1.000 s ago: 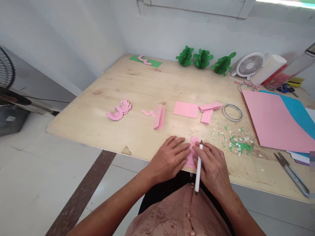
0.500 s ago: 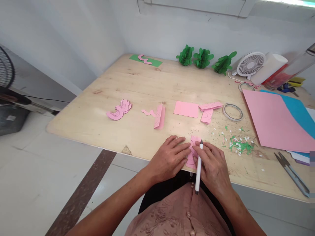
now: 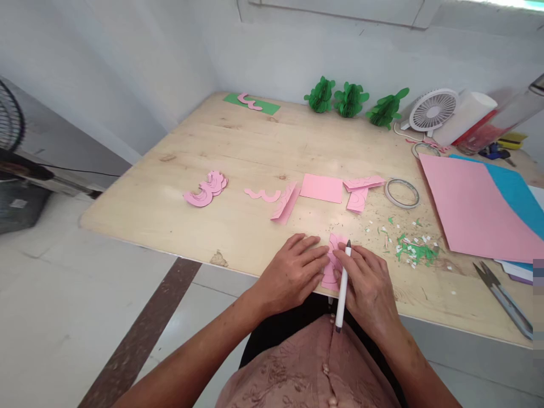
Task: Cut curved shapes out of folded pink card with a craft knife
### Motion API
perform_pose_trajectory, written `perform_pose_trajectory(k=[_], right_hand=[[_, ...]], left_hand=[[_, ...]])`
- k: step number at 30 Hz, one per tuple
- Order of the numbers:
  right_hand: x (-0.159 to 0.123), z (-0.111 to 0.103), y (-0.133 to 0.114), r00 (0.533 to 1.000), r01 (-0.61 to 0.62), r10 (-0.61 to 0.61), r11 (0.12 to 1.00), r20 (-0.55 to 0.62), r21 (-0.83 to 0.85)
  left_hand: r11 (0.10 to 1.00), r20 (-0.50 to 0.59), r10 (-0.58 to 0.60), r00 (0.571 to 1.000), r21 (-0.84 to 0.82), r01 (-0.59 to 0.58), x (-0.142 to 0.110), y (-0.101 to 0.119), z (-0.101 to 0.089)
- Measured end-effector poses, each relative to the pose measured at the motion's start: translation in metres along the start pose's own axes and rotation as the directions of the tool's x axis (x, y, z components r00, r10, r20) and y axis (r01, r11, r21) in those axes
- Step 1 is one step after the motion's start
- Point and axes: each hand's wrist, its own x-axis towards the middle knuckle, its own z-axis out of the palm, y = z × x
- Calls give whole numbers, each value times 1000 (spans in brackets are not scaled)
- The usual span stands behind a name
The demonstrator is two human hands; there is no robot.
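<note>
At the table's near edge lies a pink paper strip with curved lines drawn on it. My left hand rests flat with its fingers stretched out, fingertips on the strip's left side. From the right, my right hand touches the same strip and holds a white pen between its fingers, dark tip pointing away from me. Beyond my hands are a folded pink paper, a wavy pink cut-out, a plain pink rectangle and more folded pink pieces.
Stacked pink cut-outs lie left. On the right are a tape roll, green and white scraps, thread snips and large pink sheets. Green paper shapes and a small white fan stand at the back.
The folded pink paper beyond my hands has shifted and tilted to the right, showing more of the wavy cut-out beside it. My hands, the strip and the pen are almost unmoved.
</note>
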Motion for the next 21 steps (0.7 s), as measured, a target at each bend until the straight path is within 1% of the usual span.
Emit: perform_pose_trajectory(k=[21], right_hand=[[2,-2,-1,1000,-10,10,1000,8,-2]], left_hand=[[1000,-19,5,1000,0,-5,0,0,1]])
